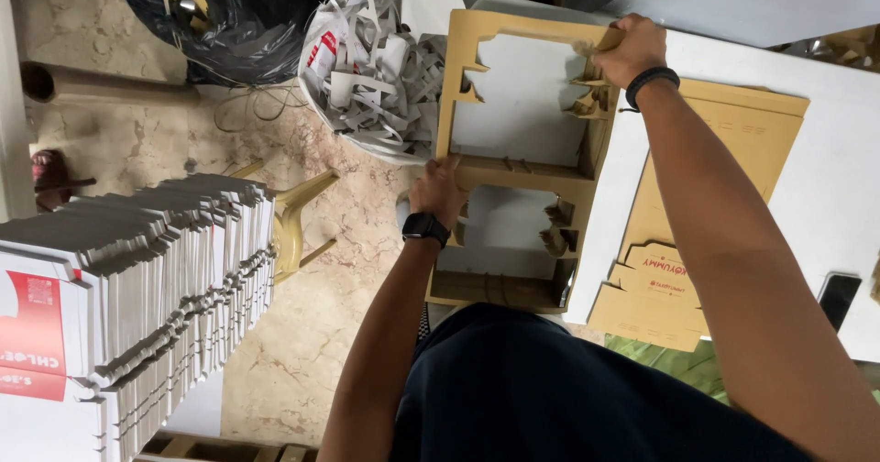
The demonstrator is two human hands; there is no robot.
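Cardboard frame: brown die-cut waste sheet with two large cut-out windows, held upright-ish in front of the torso, between both hands; long axis running away from the body, near end close to the dark shirt, far end up by the scrap bin.
Near edge: bottom bar of frame just above the shirt, beside the white surface to the right.
Left hand: gripping the left side rail at the middle crossbar; fingers closed around the cardboard edge, thumb on the near face; dark watch on the wrist. Nearer hand of the two.
Right hand: at the far right corner of the frame; fingers curled tight over the top edge, dark band on the wrist. Farther hand, arm stretched out over the surface.
Key relation: frame spanning diagonally between the hands, left low and mid-rail, right high and at the corner; ragged tabs left along the right inner edges of both windows.
Flat box blanks: brown printed sheets lying on the white surface, under the right forearm, just beside the frame.
Phone: dark, at the right edge of the surface.
Stacked blanks: tall white pile with red print, left on the floor side, well apart from the hands.
Scrap bin: white tub full of paper strips, beyond the frame's far end.
Black bag: farthest, behind the bin.
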